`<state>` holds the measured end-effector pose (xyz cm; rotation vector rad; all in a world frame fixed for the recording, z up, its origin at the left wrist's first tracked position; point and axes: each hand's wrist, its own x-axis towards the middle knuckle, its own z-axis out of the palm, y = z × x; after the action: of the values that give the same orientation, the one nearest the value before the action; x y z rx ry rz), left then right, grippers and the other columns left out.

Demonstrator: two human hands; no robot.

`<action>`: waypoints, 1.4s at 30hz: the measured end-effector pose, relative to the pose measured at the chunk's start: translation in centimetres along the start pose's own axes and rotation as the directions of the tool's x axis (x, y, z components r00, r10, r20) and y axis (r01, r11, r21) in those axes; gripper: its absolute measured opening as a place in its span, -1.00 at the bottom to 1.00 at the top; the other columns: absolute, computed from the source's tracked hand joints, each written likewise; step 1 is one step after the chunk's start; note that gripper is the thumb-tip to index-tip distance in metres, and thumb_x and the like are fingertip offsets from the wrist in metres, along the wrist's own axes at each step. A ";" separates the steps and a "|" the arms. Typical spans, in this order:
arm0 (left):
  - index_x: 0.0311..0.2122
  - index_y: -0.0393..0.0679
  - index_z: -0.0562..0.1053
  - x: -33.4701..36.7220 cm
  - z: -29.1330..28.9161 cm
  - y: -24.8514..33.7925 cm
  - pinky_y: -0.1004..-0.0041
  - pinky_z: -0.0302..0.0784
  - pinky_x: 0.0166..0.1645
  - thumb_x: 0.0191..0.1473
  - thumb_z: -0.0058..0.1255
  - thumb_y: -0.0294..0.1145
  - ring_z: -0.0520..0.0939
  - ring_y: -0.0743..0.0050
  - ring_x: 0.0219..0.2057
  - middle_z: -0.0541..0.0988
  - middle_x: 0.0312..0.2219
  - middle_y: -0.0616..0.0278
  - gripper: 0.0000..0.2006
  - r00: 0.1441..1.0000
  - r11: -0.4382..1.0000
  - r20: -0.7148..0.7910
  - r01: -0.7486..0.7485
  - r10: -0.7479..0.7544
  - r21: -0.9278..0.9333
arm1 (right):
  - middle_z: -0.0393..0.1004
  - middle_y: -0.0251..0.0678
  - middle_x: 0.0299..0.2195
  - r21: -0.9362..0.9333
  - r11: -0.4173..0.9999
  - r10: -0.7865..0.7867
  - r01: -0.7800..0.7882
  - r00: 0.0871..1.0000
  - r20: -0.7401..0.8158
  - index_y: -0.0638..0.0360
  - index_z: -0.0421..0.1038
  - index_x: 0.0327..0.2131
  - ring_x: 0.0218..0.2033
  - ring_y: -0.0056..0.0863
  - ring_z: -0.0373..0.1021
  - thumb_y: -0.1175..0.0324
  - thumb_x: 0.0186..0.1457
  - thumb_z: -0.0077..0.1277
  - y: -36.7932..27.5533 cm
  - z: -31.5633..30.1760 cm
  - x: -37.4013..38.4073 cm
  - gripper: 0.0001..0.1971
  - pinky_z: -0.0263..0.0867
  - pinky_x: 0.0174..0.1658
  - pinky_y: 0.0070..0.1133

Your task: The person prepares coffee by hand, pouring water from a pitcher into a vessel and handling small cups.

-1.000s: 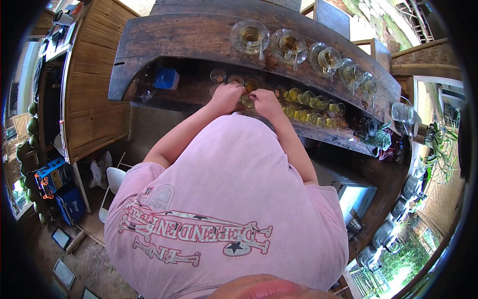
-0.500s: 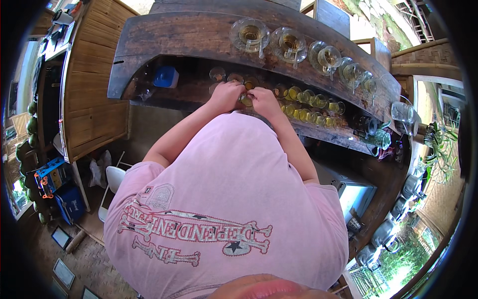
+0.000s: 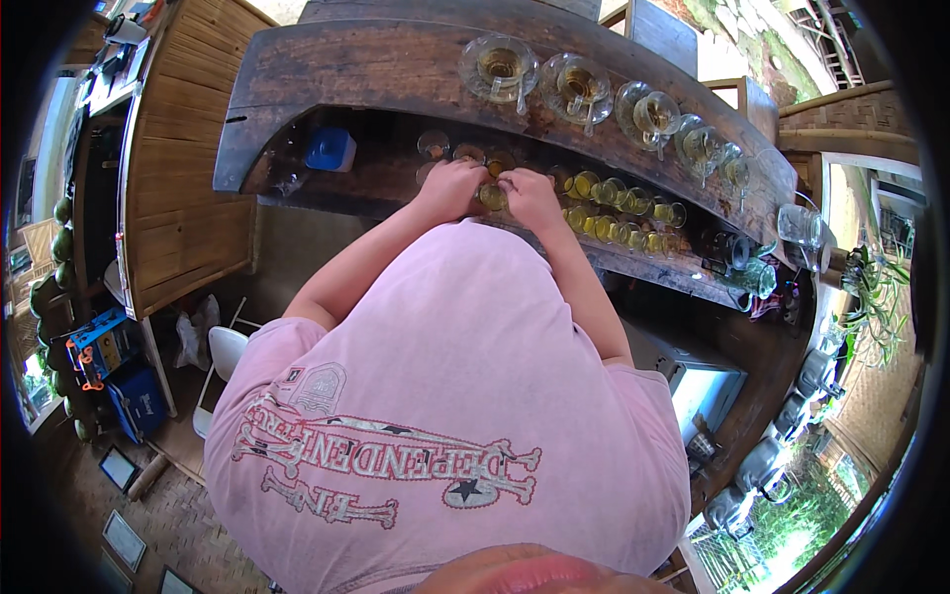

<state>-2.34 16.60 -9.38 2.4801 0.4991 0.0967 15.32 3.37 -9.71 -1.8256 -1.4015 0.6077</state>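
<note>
On the dark wooden lower shelf (image 3: pixel 381 178), two rows of small glasses hold yellow liquid, among them a glass (image 3: pixel 586 184) to the right of my hands. My left hand (image 3: pixel 453 188) is curled down among the glasses at the left part of the rows. My right hand (image 3: pixel 532 201) is close beside it, fingers bent inward. Between the two hands stands a small glass of yellow liquid (image 3: pixel 491 197). What either hand's fingers grip is mostly hidden behind the hands. Just beyond my left hand are a small glass (image 3: pixel 432 146) and others.
Along the raised wooden counter (image 3: pixel 366 69) stand several glass cups on saucers (image 3: pixel 498 67) with spoons. A blue container (image 3: pixel 330 150) sits at the shelf's left end. A large glass jar (image 3: pixel 802 236) and a dark glass (image 3: pixel 730 247) stand at the right.
My right hand has shifted slightly to the right, away from my left hand. The glass between them now shows more fully. My left hand stays in nearly the same place.
</note>
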 end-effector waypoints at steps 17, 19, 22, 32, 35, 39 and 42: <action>-0.07 -0.01 0.65 0.0 -0.8 0.8 0.08 0.55 0.06 -0.15 0.52 -0.15 0.69 0.04 0.01 0.69 -0.15 0.13 -0.52 0.999 1.000 0.028 0.016 -0.017 0.025 | 0.65 -0.02 -0.29 0.032 1.000 0.002 -0.002 1.000 0.001 0.28 0.66 -0.24 -0.21 0.05 0.57 0.43 0.18 0.15 0.9 0.3 -0.3 -0.84 0.48 -0.11 -0.20; -0.08 -0.01 0.65 0.0 -0.7 0.6 0.09 0.55 0.06 -0.15 0.52 -0.15 0.70 0.04 0.01 0.69 -0.15 0.13 -0.52 1.000 0.999 0.020 0.015 -0.015 0.033 | 0.65 -0.02 -0.29 0.026 0.999 -0.036 0.036 0.999 -0.005 0.29 0.66 -0.24 -0.21 0.05 0.57 0.43 0.19 0.15 1.1 0.6 -0.4 -0.84 0.47 -0.11 -0.20; -0.07 0.00 0.65 0.0 -0.3 0.2 0.09 0.56 0.06 -0.15 0.52 -0.13 0.70 0.04 0.01 0.69 -0.15 0.14 -0.51 0.999 0.999 0.032 0.020 -0.021 0.028 | 0.66 -0.03 -0.29 -0.009 0.998 -0.060 0.061 0.994 0.093 0.30 0.66 -0.21 -0.21 -0.02 0.60 0.44 0.20 0.18 1.1 0.5 -0.4 -0.85 0.50 -0.13 -0.28; -0.07 -0.01 0.64 0.1 -0.4 0.3 0.08 0.55 0.05 -0.17 0.53 -0.11 0.69 0.05 0.00 0.68 -0.14 0.14 -0.49 0.999 0.999 0.031 0.011 -0.012 0.035 | 0.66 -0.02 -0.29 0.002 0.998 -0.056 0.056 0.997 0.058 0.29 0.66 -0.22 -0.24 0.02 0.59 0.44 0.20 0.18 0.9 0.2 0.1 -0.85 0.49 -0.14 -0.26; -0.08 -0.01 0.64 0.1 -0.3 0.2 0.09 0.56 0.05 -0.17 0.54 -0.11 0.69 0.05 0.01 0.68 -0.14 0.14 -0.49 0.999 1.000 0.035 0.012 -0.013 0.028 | 0.65 -0.01 -0.29 -0.001 0.999 -0.050 0.050 0.998 0.042 0.29 0.66 -0.22 -0.24 0.02 0.59 0.44 0.19 0.17 0.9 0.4 0.0 -0.85 0.49 -0.14 -0.26; -0.09 -0.01 0.64 0.1 -0.2 0.1 0.10 0.57 0.04 -0.18 0.54 -0.12 0.69 0.05 0.01 0.69 -0.14 0.14 -0.50 0.999 0.999 0.030 0.014 -0.015 0.036 | 0.65 -0.02 -0.29 -0.015 0.996 -0.088 0.090 0.990 0.112 0.29 0.67 -0.22 -0.24 0.01 0.59 0.45 0.19 0.18 1.3 0.5 -0.2 -0.85 0.49 -0.16 -0.28; -0.09 -0.01 0.65 0.1 -0.4 0.3 0.10 0.57 0.05 -0.19 0.54 -0.14 0.69 0.05 0.01 0.69 -0.13 0.14 -0.50 0.999 1.000 0.028 0.015 -0.016 0.004 | 0.64 -0.01 -0.30 0.066 0.998 0.017 -0.016 1.000 -0.015 0.30 0.66 -0.24 -0.23 0.06 0.57 0.46 0.17 0.13 -0.1 -0.4 0.2 -0.84 0.48 -0.12 -0.20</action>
<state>-2.23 16.65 -8.93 2.4772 0.5072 0.0554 15.58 3.43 -9.36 -1.7882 -1.3418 0.6397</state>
